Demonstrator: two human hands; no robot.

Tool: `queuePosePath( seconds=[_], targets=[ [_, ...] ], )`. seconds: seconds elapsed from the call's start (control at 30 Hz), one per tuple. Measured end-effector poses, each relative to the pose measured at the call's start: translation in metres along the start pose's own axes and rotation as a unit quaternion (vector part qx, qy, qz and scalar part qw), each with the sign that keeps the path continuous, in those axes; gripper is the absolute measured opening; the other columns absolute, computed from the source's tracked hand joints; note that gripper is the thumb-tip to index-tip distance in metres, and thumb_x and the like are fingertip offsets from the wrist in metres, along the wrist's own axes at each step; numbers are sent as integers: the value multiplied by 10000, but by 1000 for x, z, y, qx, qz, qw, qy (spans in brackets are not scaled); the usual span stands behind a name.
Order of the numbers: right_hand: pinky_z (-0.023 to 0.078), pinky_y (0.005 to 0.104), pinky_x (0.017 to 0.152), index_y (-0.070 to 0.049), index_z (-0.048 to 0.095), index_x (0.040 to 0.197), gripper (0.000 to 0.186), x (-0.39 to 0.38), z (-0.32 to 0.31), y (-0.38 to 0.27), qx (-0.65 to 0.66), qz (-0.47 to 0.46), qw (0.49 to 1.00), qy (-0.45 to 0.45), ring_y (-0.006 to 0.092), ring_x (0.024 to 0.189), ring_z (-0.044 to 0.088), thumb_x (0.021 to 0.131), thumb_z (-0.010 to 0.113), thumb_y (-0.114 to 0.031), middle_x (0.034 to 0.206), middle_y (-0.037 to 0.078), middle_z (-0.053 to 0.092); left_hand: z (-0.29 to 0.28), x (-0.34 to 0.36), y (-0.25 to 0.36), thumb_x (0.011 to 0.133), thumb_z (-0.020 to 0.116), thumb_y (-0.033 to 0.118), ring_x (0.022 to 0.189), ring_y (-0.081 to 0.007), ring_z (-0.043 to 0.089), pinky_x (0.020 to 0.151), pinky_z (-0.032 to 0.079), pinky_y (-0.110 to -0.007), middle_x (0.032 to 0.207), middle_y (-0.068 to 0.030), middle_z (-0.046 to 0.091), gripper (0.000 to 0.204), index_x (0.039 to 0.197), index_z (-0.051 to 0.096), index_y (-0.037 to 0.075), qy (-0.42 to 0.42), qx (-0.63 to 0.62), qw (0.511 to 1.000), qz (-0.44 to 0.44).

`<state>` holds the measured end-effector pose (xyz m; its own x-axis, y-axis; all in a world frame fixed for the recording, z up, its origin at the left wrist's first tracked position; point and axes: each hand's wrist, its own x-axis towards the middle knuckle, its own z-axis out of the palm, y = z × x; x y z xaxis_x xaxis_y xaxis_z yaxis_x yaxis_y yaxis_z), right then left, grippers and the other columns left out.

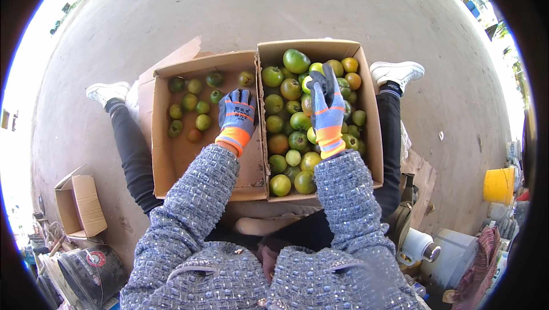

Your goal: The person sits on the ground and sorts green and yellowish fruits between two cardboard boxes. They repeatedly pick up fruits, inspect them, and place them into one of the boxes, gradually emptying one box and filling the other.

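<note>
Two open cardboard boxes sit side by side before me. The left box [200, 170] holds several small green tomatoes [189, 102] and one orange one, spread loosely. The right box [370, 156] is packed with bigger green, yellowish and orange tomatoes [305, 181]. My left hand [237, 116], in a blue-grey glove with an orange cuff, is inside the left box near its inner wall, fingers curled down; what they hold is hidden. My right hand [327, 104], in a matching glove, reaches over the right box's tomatoes with fingers extended and apart, touching or just above the upper ones.
My legs [131, 150] flank the boxes on the concrete floor [229, 7]. A small open carton [80, 204] and a dark bucket [91, 276] lie left. At right are a yellow bucket [497, 184], a translucent container [449, 258], a white flask [417, 244] and a red cloth [480, 264].
</note>
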<state>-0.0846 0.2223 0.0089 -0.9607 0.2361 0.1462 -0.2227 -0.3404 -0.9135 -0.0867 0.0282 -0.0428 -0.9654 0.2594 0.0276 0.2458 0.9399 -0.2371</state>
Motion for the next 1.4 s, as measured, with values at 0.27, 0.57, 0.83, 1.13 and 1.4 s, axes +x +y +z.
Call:
queuePosePath(
  seconds=[0.27, 0.57, 0.83, 1.13, 1.4],
  targets=[
    [364, 436, 1018, -99, 478, 1365, 660, -19, 12, -12, -482, -365, 746, -279, 247, 1134, 523, 804, 677, -383, 1236, 72, 572, -16, -21, -30, 809, 683, 390, 1017, -320, 525, 866, 410, -444, 1021, -100, 608, 349, 952, 687, 72, 108, -346, 920, -151],
    [375, 466, 1023, -134, 573, 1218, 580, -23, 15, -25, -470, -411, 736, -262, 237, 1028, 565, 698, 761, -310, 1106, 44, 607, -60, -46, -6, 849, 625, 94, 955, -346, 562, 823, 451, -422, 1031, -142, 626, 195, 1041, 657, 82, 262, -453, 852, 28],
    [275, 535, 1065, -134, 625, 1120, 375, 7, -41, -41, -598, -371, 692, 158, 279, 1129, 519, 808, 693, -331, 1236, 92, 567, 42, -44, -41, 831, 658, 333, 1191, -347, 489, 1007, 368, -470, 1314, -128, 541, 522, 1314, 529, 181, 146, -347, 914, -150],
    [369, 468, 1016, -122, 622, 1130, 395, -15, 3, -22, -504, -412, 740, -169, 274, 1120, 522, 763, 709, -239, 1177, 70, 588, 16, -9, -26, 749, 740, 317, 1206, -295, 486, 1005, 347, -453, 1276, -90, 539, 691, 1359, 448, 176, 1, -212, 975, -68],
    [338, 473, 1060, -155, 527, 1320, 647, -21, 12, -22, -486, -360, 740, -294, 263, 1176, 499, 738, 720, -362, 1270, 65, 550, -18, -32, -14, 920, 640, 157, 811, -58, 565, 712, 480, -229, 878, -7, 664, 241, 1064, 622, -35, 63, -807, 580, -94]
  ],
)
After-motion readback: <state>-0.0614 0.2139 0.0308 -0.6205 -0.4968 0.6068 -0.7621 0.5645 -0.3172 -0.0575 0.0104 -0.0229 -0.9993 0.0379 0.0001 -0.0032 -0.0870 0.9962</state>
